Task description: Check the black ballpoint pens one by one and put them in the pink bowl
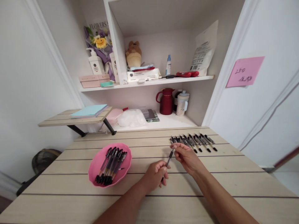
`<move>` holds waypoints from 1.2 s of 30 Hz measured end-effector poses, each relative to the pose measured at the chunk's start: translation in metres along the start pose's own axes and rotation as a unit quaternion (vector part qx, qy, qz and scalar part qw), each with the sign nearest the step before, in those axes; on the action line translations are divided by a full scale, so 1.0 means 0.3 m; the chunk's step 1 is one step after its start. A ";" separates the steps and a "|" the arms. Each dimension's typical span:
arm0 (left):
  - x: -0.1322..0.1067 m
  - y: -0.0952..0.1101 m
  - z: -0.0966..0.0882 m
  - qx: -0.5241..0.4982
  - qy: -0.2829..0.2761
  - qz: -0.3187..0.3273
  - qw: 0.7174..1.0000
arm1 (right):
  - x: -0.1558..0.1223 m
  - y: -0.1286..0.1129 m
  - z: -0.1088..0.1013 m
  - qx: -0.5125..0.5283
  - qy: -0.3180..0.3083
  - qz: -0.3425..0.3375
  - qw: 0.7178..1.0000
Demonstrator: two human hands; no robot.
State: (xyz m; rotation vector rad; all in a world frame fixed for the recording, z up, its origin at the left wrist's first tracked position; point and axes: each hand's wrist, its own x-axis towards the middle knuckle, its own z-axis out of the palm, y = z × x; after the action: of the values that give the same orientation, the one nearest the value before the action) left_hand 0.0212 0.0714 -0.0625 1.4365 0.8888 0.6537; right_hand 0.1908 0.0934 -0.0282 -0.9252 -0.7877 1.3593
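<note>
A gel pen with a clear barrel and a black grip slants above the table, its tip end up and to the right. Around its lower barrel my left hand is closed, and a dark end shows below the fingers. My right hand pinches at the tip end; its fingertips hide the very point. Just beyond that hand lies a row of several similar pens, side by side on the table. To the left, a pink bowl with a wavy rim holds a bunch of capped black pens.
The table has pale planks with dark seams. A small raised shelf on black legs carries blue paper at the back left. Behind stand a red jug, a speckled cup and a plastic bag.
</note>
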 end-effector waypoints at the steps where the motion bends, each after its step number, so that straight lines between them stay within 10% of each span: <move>1: 0.000 0.000 0.000 0.001 0.000 0.001 1.000 | 0.001 0.001 -0.001 -0.005 0.000 0.000 1.000; 36: -0.013 0.012 0.007 0.000 0.007 0.016 1.000 | -0.016 -0.011 0.000 -0.040 -0.015 0.017 0.999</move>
State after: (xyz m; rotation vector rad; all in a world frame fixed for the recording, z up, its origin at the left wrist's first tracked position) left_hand 0.0211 0.0672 -0.0585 1.4502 0.8772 0.6884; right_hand 0.1919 0.0887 -0.0249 -0.9865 -0.8585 1.3823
